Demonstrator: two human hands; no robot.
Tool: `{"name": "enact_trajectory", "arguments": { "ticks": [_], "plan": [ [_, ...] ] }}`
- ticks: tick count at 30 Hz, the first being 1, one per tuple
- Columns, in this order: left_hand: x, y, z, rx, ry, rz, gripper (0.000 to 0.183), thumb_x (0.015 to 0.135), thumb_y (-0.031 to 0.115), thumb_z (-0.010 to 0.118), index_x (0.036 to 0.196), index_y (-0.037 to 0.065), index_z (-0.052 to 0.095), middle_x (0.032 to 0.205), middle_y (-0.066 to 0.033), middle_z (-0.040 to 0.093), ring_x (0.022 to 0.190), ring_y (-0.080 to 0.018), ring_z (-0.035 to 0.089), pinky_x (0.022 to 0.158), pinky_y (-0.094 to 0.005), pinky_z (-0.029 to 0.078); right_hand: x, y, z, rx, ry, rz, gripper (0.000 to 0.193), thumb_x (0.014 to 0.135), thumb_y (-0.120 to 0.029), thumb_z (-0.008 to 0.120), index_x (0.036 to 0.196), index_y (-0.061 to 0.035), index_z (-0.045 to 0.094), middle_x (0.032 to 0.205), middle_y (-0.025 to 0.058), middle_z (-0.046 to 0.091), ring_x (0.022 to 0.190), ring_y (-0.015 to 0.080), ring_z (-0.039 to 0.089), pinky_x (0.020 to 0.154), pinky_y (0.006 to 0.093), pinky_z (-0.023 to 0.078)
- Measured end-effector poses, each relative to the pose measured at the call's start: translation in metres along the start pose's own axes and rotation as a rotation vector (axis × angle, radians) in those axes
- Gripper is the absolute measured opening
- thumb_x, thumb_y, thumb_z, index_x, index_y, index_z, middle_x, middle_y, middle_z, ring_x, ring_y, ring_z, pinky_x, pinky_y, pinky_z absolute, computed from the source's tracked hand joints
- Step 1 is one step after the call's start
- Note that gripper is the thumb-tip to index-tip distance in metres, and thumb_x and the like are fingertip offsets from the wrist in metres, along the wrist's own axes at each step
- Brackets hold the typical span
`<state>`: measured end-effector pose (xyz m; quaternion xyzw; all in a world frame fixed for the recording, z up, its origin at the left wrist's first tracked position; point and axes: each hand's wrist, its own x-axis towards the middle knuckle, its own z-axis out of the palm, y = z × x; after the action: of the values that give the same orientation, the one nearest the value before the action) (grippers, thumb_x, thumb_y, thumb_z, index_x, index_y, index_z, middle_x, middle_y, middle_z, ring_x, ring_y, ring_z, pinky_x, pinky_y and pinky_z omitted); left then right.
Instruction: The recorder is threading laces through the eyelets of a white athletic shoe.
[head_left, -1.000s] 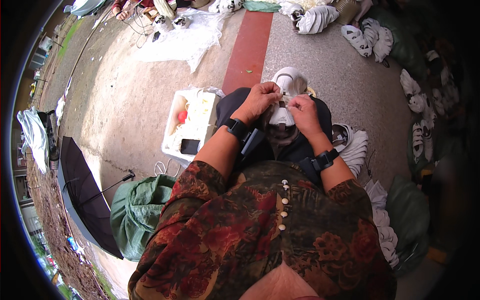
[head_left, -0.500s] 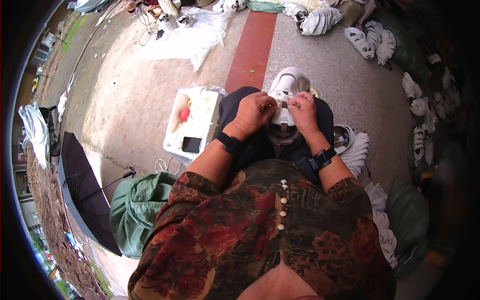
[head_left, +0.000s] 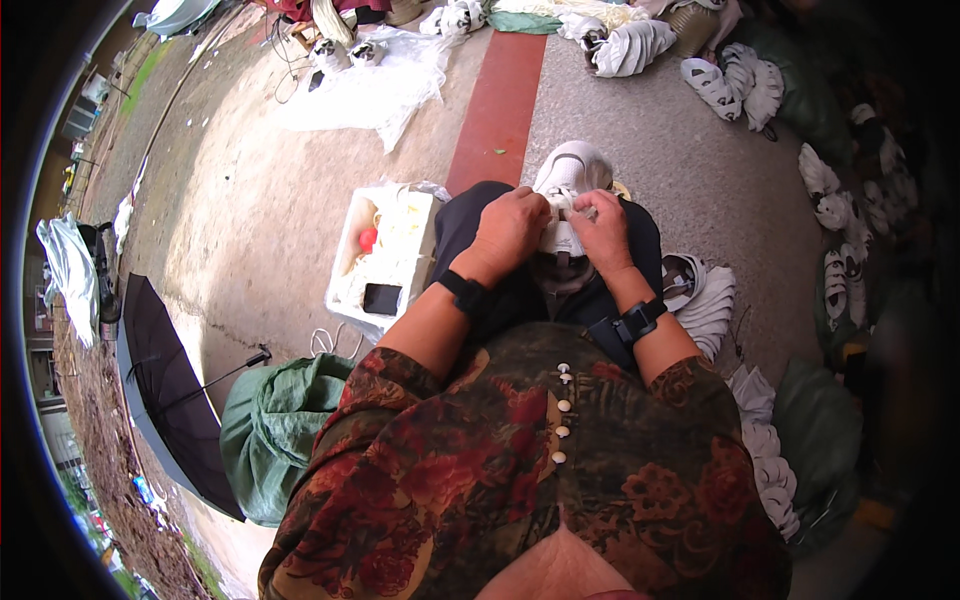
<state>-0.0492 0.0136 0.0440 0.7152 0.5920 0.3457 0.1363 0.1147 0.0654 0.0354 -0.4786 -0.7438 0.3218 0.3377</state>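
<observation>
A white sneaker [head_left: 574, 168] is held between my knees, its toe pointing away from me and its dark-lined opening toward me. My left hand [head_left: 512, 228] is closed in a pinch at the left edge of the sneaker's lacing. On the opposite edge, the thumb and forefinger of my right hand [head_left: 602, 232] pinch together. Both appear to grip a thin white shoelace, mostly covered by the fingers. Left of my knee stands a white foam box [head_left: 343, 262] holding pale strands, a red round thing [head_left: 368, 239] and a dark phone-like rectangle [head_left: 381, 298].
Beside my right leg lies a stack of white shoes [head_left: 706, 305]. More white shoes [head_left: 738, 85] lie along the right and far side. An open black umbrella [head_left: 175, 395] and a green sack [head_left: 285, 415] are at left. Clear plastic sheeting [head_left: 385, 90] covers ground ahead.
My right fingers have shifted slightly left over the lacing, and the right hand has turned a little. The left hand stays pinched at its edge. The whole view has tilted slightly.
</observation>
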Motion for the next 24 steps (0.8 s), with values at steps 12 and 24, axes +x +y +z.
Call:
{"name": "enact_trajectory", "arguments": {
  "ticks": [12,24],
  "plan": [
    [0.006,0.019,-0.007,-1.289,0.01,-0.485,0.01,0.092,0.016,0.047,0.087,0.006,0.049,0.073,-0.0044,0.058,0.063,-0.0132,0.056,0.055,-0.0209,0.04,0.005,-0.002,0.01,0.475,0.247,0.122,0.008,0.08,-0.007,0.057,0.073,-0.0019,0.055,0.068,0.0076,0.059,0.062,0.0155,0.053,0.062,0.0266,0.044],
    [-0.153,-0.178,-0.16,-1.32,1.085,-0.718,0.019,0.09,0.014,0.046,0.073,0.012,0.04,0.062,0.002,0.041,0.052,-0.0082,0.041,0.046,-0.0212,0.034,-0.08,0.149,-0.192,0.908,0.988,0.435,0.014,0.071,0.006,0.053,0.069,-0.0066,0.047,0.065,0.0054,0.05,0.049,0.0097,0.042,0.044,0.0196,0.031]
  ]
}}
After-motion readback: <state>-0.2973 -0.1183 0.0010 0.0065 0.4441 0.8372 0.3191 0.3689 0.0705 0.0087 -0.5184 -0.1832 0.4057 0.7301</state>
